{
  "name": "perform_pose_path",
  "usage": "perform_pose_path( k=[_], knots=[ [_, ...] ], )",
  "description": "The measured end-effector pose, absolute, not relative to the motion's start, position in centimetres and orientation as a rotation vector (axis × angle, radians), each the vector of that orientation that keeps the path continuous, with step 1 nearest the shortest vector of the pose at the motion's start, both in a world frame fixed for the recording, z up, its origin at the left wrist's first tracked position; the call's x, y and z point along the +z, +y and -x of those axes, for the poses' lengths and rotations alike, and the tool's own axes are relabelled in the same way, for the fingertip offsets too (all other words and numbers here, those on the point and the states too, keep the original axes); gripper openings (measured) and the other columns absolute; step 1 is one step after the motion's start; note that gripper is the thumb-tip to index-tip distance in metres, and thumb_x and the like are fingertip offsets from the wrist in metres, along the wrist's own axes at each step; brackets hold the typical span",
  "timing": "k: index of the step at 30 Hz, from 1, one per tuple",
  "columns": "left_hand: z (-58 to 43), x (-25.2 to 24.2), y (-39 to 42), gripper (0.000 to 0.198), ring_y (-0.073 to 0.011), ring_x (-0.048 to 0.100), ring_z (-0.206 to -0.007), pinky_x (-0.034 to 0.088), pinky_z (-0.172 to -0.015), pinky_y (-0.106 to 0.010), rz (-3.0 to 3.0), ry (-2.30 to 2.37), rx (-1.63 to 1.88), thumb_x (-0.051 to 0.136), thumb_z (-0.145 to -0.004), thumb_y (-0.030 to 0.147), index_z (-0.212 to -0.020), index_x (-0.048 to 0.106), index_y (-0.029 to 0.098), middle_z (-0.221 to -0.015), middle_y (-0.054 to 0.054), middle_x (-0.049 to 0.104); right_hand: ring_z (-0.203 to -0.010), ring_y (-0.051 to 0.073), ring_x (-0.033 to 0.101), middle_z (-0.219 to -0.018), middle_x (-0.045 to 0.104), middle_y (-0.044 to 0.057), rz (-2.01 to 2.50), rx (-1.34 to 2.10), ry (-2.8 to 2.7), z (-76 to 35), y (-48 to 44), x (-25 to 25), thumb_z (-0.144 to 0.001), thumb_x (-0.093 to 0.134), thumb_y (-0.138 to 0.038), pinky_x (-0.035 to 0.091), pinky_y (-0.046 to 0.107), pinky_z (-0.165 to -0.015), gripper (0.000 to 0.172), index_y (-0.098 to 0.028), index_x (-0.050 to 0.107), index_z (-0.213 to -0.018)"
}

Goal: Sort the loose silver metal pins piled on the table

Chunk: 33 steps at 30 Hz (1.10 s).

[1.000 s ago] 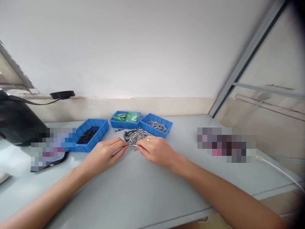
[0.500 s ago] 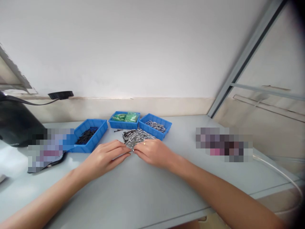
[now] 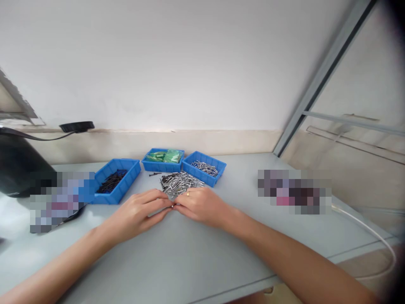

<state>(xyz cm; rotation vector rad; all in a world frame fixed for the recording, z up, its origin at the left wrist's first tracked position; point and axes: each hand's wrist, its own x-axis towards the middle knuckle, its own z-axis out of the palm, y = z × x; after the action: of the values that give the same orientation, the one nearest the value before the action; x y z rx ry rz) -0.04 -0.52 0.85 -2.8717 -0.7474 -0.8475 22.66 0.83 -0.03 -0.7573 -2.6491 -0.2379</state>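
Observation:
A loose pile of silver nails [image 3: 179,182] lies on the grey table [image 3: 196,257], in front of three blue bins. My left hand [image 3: 139,212] and my right hand [image 3: 200,205] rest on the table just in front of the pile, fingertips meeting. A small silver nail [image 3: 173,206] shows between the tips. My right fingers are curled around it, and a ring sits on one finger. My left fingers lie stretched and close together, touching the same spot; their grip is hidden.
The left blue bin [image 3: 122,195] holds dark screws, the middle bin [image 3: 151,166] green packets, the right bin [image 3: 207,180] silver nails. A black device [image 3: 19,166] and cable stand at far left. A white hose [image 3: 373,234] runs along the right edge.
Both hands have drawn back from the edge of the nail pile toward me, fingertips staying together. The view has shifted slightly.

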Motion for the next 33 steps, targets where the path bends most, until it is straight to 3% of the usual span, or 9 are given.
perform_pose_path(
  k=[11, 24, 33],
  knots=[
    [0.3, 0.8, -0.7, 0.016, -0.0128, 0.066, -0.077, 0.054, -0.071, -0.023, 2.918, -1.244, -0.857, 0.050, -0.089, 0.028, -0.100, 0.060, 0.021, -0.095, -0.001, 0.069, -0.078, 0.013, 0.064, -0.081, 0.071, 0.001, 0.752, -0.102, -2.540, -22.8, 0.5, 0.6, -0.099, 0.045, -0.033, 0.038, 0.025, -0.068, 0.026, -0.018, 0.066, -0.095],
    [0.3, 1.0, -0.7, 0.003, -0.0110, 0.061, -0.069, 0.047, -0.064, -0.020, 2.985, -1.338, -0.774, 0.049, -0.085, 0.023, -0.085, 0.051, 0.021, -0.076, 0.004, 0.063, -0.074, 0.013, 0.065, -0.081, 0.070, 0.001, 0.477, -0.221, -2.475, -22.6, 0.3, 0.4, -0.101, 0.038, -0.032, 0.044, 0.025, -0.063, 0.029, -0.016, 0.061, -0.109],
    [0.5, 0.2, -0.3, 0.010, -0.0109, 0.063, -0.073, 0.048, -0.069, -0.021, 2.984, -1.232, -0.729, 0.048, -0.092, 0.027, -0.093, 0.057, 0.021, -0.081, 0.002, 0.064, -0.075, 0.013, 0.063, -0.080, 0.070, 0.000, 0.637, -0.191, -2.482, -22.7, 0.5, 0.2, -0.100, 0.042, -0.030, 0.039, 0.025, -0.064, 0.024, -0.018, 0.060, -0.109]
  ],
)
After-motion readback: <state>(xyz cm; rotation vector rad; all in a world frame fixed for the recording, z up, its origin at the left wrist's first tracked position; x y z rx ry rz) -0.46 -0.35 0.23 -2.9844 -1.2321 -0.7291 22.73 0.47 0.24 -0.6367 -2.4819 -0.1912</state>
